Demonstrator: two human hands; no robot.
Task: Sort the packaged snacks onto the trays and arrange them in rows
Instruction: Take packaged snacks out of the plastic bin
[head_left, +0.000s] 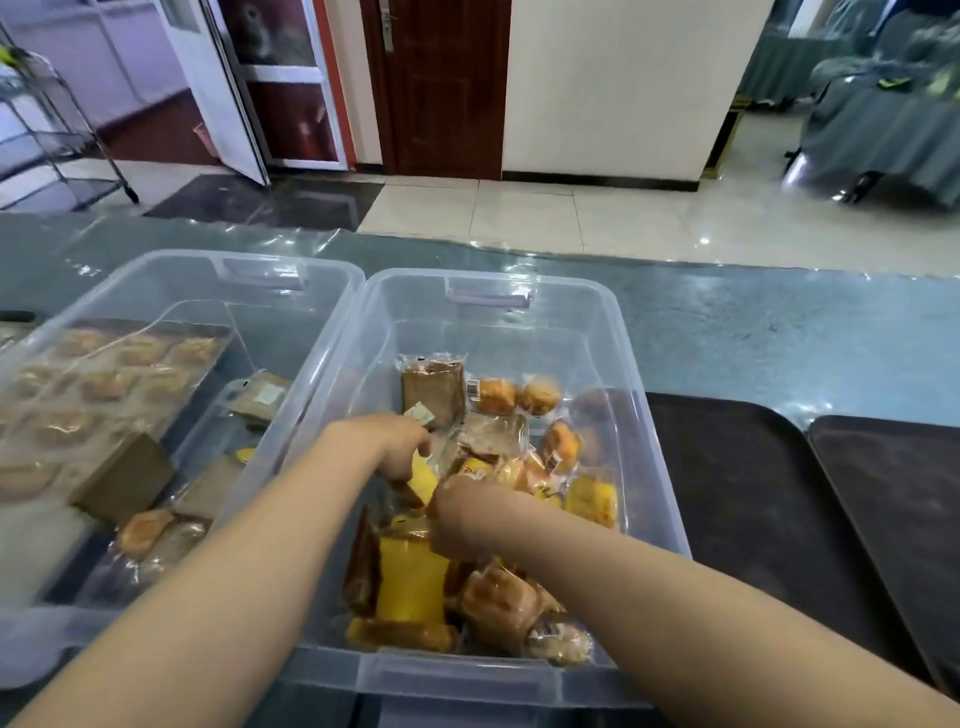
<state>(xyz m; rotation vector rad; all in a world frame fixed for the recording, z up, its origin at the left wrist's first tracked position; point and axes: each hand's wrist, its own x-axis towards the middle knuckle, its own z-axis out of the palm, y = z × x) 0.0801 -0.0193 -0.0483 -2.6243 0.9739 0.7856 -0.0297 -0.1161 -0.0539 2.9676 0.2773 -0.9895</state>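
I have both hands down in the right-hand clear bin (644, 467), because that is where the loose packaged snacks (511, 457) are heaped. My left hand (392, 447) is over the middle of the pile with its fingers curled down onto a yellow pack (423, 480); it looks like a pinch, though the blur keeps me from being sure. My right hand (460, 519) sits just near of it, knuckles up, fingers tucked under and hidden among the wrappers, so I cannot tell whether they are together on anything. A long yellow cake pack (410, 582) and a brown bread pack (434, 392) lie in the same heap, near and far of my hands.

The two dark trays (753, 519) lie on the worktop (779, 332) just right of this bin, bare where I can see them, close enough, I judge, for a short carry. So sorting looks barely begun there.

The left-hand bin (171, 291) holds more packs, among them a large flat sheet of pastries (104, 384) leaning against its left wall. I judge the crinkly wrappers will slip, so a firm pinch on a seam seems wise.
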